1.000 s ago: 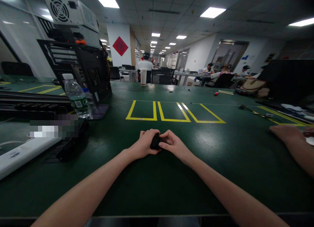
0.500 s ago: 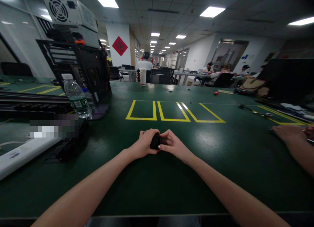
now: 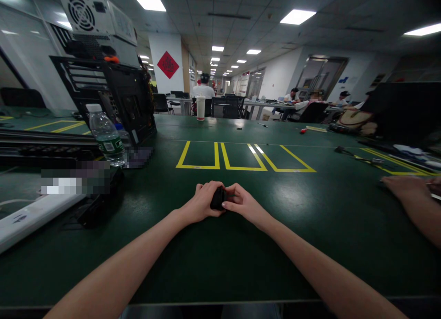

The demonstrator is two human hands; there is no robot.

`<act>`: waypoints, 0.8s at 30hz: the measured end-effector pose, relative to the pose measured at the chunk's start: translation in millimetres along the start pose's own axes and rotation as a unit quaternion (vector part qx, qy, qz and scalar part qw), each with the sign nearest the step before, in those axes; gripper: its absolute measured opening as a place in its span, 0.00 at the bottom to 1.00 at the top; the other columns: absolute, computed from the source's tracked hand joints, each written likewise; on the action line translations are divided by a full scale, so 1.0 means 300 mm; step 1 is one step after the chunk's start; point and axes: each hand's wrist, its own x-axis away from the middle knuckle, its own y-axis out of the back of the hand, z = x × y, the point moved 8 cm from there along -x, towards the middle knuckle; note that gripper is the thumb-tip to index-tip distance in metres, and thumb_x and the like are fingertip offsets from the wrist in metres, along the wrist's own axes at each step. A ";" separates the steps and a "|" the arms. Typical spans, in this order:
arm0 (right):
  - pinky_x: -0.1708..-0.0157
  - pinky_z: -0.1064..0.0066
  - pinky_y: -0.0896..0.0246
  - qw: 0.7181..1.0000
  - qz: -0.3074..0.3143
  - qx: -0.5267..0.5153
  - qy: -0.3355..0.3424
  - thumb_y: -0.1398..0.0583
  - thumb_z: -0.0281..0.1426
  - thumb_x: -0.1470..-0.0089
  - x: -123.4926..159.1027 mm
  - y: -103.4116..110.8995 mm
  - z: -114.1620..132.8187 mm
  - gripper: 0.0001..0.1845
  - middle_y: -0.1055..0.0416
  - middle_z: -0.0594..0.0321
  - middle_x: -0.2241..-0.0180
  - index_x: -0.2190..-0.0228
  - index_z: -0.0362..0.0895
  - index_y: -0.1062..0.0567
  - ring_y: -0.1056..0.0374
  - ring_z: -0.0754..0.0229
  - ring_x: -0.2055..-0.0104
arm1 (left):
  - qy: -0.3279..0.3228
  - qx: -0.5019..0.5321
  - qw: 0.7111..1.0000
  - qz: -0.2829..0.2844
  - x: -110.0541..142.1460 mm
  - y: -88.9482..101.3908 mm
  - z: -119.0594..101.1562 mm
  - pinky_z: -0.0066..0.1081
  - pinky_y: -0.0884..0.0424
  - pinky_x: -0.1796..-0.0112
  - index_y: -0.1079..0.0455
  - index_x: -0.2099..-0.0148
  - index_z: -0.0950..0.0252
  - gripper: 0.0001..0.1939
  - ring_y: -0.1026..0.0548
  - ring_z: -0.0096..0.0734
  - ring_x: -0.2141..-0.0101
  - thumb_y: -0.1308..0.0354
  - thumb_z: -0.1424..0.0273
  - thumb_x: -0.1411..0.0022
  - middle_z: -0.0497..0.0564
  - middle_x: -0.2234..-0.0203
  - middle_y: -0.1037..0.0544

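A small black block-like object [image 3: 217, 198] sits between my two hands, low over the green table [image 3: 220, 259]; its exact kind is too dark to make out. My left hand [image 3: 204, 199] is wrapped round its left side, thumb below and fingers over the top. From the right, my right hand [image 3: 241, 201] pinches at its right edge with thumb and curled fingers. Part of the object is hidden by my fingers. Just beyond the hands, yellow tape outlines [image 3: 243, 168] mark the tabletop.
At left stand a water bottle [image 3: 106, 135], an open computer case [image 3: 127, 98] with a power supply [image 3: 99, 20] on top, and a white power strip [image 3: 37, 215]. A white cup [image 3: 200, 109] is at the back. Another person's hand [image 3: 408, 188] rests at right, near a cable [image 3: 358, 157].
Almost nothing differs. Both my hands keep their hold on the black object, and the view has shifted very slightly.
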 end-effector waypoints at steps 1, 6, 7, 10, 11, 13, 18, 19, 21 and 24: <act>0.56 0.62 0.41 1.000 0.003 -0.004 0.002 0.39 0.29 0.59 0.001 -0.002 0.002 0.17 0.38 0.63 0.59 0.65 0.46 0.38 0.38 0.59 0.56 | 0.000 0.001 1.000 0.002 0.000 0.000 -0.001 0.35 0.45 0.60 0.48 0.52 0.61 0.28 0.36 0.37 0.60 0.41 0.69 0.55 0.51 0.59 0.36; 0.57 0.62 0.41 1.000 -0.004 -0.019 0.019 0.40 0.31 0.58 0.005 -0.006 0.016 0.14 0.37 0.64 0.61 0.67 0.46 0.38 0.37 0.59 0.56 | -0.003 -0.001 1.000 0.000 -0.001 0.000 -0.003 0.34 0.45 0.60 0.48 0.52 0.62 0.27 0.36 0.37 0.60 0.41 0.67 0.54 0.51 0.59 0.36; 0.57 0.62 0.41 1.000 -0.008 -0.018 0.021 0.41 0.32 0.57 0.006 -0.005 0.018 0.13 0.37 0.64 0.61 0.67 0.45 0.38 0.37 0.59 0.57 | -0.002 -0.002 1.000 -0.002 -0.001 0.001 -0.002 0.35 0.45 0.60 0.48 0.52 0.62 0.27 0.36 0.37 0.60 0.41 0.66 0.54 0.51 0.60 0.36; 0.56 0.62 0.42 1.000 -0.024 -0.002 0.014 0.41 0.33 0.57 0.006 0.001 0.016 0.14 0.36 0.64 0.61 0.66 0.46 0.37 0.37 0.59 0.57 | 0.001 -0.005 1.000 -0.002 -0.002 0.003 -0.002 0.35 0.45 0.60 0.48 0.52 0.62 0.28 0.36 0.37 0.60 0.41 0.66 0.54 0.51 0.60 0.36; 0.56 0.62 0.42 1.000 -0.028 0.004 0.008 0.41 0.33 0.57 0.005 0.004 0.011 0.15 0.37 0.63 0.61 0.65 0.46 0.37 0.37 0.59 0.56 | 0.001 -0.004 1.000 0.000 -0.002 0.003 -0.003 0.35 0.45 0.60 0.48 0.52 0.62 0.28 0.36 0.37 0.60 0.41 0.66 0.54 0.52 0.60 0.36; 0.55 0.61 0.43 0.999 -0.033 0.014 -0.007 0.41 0.33 0.57 0.002 0.011 0.000 0.17 0.37 0.62 0.59 0.63 0.46 0.37 0.38 0.59 0.56 | 0.000 -0.003 1.000 0.006 -0.001 0.004 -0.006 0.35 0.45 0.60 0.48 0.52 0.61 0.27 0.36 0.37 0.60 0.42 0.66 0.53 0.52 0.59 0.36; 0.55 0.60 0.44 1.000 -0.004 -0.005 -0.008 0.40 0.32 0.59 -0.005 0.003 -0.012 0.17 0.37 0.62 0.60 0.64 0.45 0.37 0.38 0.59 0.56 | -0.006 -0.004 1.000 0.005 -0.001 0.005 -0.008 0.35 0.45 0.60 0.48 0.52 0.62 0.27 0.36 0.37 0.60 0.41 0.68 0.54 0.52 0.59 0.36; 0.55 0.60 0.43 1.000 0.004 -0.015 -0.001 0.39 0.31 0.60 -0.004 -0.002 -0.008 0.18 0.37 0.63 0.60 0.64 0.45 0.37 0.38 0.59 0.56 | -0.006 -0.006 1.000 0.003 -0.001 0.004 -0.007 0.35 0.45 0.60 0.48 0.52 0.61 0.28 0.36 0.37 0.60 0.41 0.68 0.55 0.51 0.59 0.36; 0.56 0.61 0.42 1.000 0.012 -0.026 0.010 0.38 0.30 0.62 -0.001 -0.009 0.004 0.20 0.38 0.63 0.60 0.65 0.46 0.38 0.38 0.59 0.56 | -0.005 -0.011 1.000 -0.003 -0.001 0.003 -0.004 0.35 0.45 0.60 0.49 0.52 0.62 0.29 0.36 0.37 0.60 0.40 0.69 0.56 0.51 0.59 0.36; 0.58 0.62 0.41 0.999 0.002 -0.030 0.015 0.40 0.32 0.59 0.005 -0.009 0.019 0.16 0.38 0.64 0.61 0.67 0.45 0.38 0.37 0.60 0.57 | -0.008 -0.011 1.000 -0.005 -0.001 0.000 -0.003 0.35 0.45 0.60 0.49 0.52 0.62 0.28 0.36 0.38 0.60 0.41 0.67 0.55 0.52 0.60 0.36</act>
